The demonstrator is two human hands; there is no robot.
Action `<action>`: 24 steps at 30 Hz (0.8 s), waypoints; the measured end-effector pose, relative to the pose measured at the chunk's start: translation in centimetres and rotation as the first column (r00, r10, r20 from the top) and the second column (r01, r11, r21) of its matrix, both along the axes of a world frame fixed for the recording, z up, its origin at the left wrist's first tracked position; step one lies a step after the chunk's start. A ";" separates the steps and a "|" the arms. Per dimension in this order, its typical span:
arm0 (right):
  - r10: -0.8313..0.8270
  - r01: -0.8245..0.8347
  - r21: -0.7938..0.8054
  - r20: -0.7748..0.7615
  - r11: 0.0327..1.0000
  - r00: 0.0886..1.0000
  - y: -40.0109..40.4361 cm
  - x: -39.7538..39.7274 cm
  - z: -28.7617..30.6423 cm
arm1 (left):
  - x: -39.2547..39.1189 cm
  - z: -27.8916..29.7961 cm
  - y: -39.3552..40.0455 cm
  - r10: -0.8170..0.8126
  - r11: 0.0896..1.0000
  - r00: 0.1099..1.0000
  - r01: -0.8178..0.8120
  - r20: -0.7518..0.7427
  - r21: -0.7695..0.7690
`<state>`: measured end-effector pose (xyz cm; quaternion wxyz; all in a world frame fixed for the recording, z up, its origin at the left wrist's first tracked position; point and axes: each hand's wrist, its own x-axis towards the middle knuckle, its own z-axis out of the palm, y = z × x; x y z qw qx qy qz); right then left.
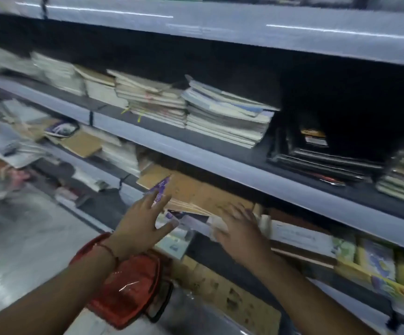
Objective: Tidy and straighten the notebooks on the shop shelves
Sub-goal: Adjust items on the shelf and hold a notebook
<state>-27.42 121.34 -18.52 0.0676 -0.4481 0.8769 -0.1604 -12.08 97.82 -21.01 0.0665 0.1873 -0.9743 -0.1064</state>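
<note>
We are in a stationery shop, facing long pale metal shelves (220, 163) that run in tiers from ten o'clock to four o'clock. At twelve o'clock we see stacks of notebooks (227, 117) lying flat in rows, many alike, as stock is kept. At two o'clock sits a pile of black folders (321, 160). Down at four o'clock we find colourful wrapped booklets (375, 264), and at six o'clock a red shopping basket (128, 293) on the floor.

Both forearms bare, no sleeves. Left wrist: thin red thread (109, 250) plus red bangle (88, 246). Right wrist bare.
</note>
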 end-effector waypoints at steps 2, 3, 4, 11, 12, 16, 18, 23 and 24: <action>0.043 -0.044 0.024 0.032 0.999 0.999 -4.0 1.6 -0.1 | 3.7 0.8 -2.7 0.086 0.996 0.996 -0.085 0.003 -0.020; 0.065 -0.066 0.025 0.050 0.998 0.997 -6.0 2.6 -0.2 | 5.7 1.0 -4.2 0.129 0.992 0.991 -0.128 0.023 -0.017; 0.083 -0.085 0.023 0.063 0.996 0.995 -8.2 3.8 -0.4 | 7.7 1.1 -5.9 0.168 0.986 0.985 -0.167 0.043 -0.012; 0.241 -0.244 -0.005 0.162 0.970 0.957 -25.0 15.2 -0.3 | 24.4 3.2 -17.7 0.422 0.907 0.906 -0.421 0.039 -0.023; 0.262 -0.262 -0.026 0.182 0.965 0.948 -27.3 17.0 -0.2 | 26.7 3.4 -19.2 0.450 0.893 0.892 -0.449 0.046 -0.025; 0.312 -0.310 -0.045 0.212 0.950 0.926 -36.1 24.0 0.0 | 35.1 3.5 -24.7 0.531 0.847 0.846 -0.531 0.053 -0.030; 0.338 -0.334 -0.058 0.223 0.941 0.914 -39.7 27.1 0.3 | 38.6 3.5 -26.9 0.562 0.827 0.825 -0.561 0.056 -0.030; 0.382 -0.386 -0.022 0.213 0.922 0.900 -47.4 32.6 1.6 | 44.6 3.2 -33.4 0.624 0.782 0.781 -0.622 0.039 -0.040; 0.392 -0.397 -0.019 0.210 0.918 0.896 -49.0 33.3 1.6 | 45.3 3.0 -34.9 0.645 0.764 0.763 -0.644 0.034 -0.037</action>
